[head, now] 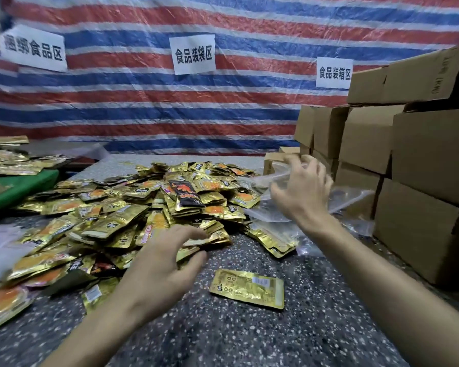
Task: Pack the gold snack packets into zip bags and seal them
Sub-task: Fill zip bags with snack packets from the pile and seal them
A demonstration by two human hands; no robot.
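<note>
left hand (164, 263): grip apart, fingers loosely curved, thumb spread, nothing in it; it hovers over the near edge of the pile.
right hand (302, 189): fingers spread and bent above the zip bags; motion blur, so I cannot tell if the grip is clamped on a bag or only touching one.
gold packet pile (143, 207): big loose heap on the counter (249, 340), left and centre. The nearest packets lie just under the left fingertips and the heap's right edge runs under the zip bags.
single gold packet (247, 288): lies flat, back side up, alone on the counter between the two forearms, apart from both hands.
black packet (186, 193): lies on top of the heap, well beyond the left hand.
zip bags (273, 217): clear and crumpled, lying under and around the right hand, between the heap and the boxes.
cardboard boxes (421, 160): stacked at right, closed.
striped tarp (170, 107): backdrop with three paper signs (193, 54).
green item (19, 189): at the left edge, with packets on it.
</note>
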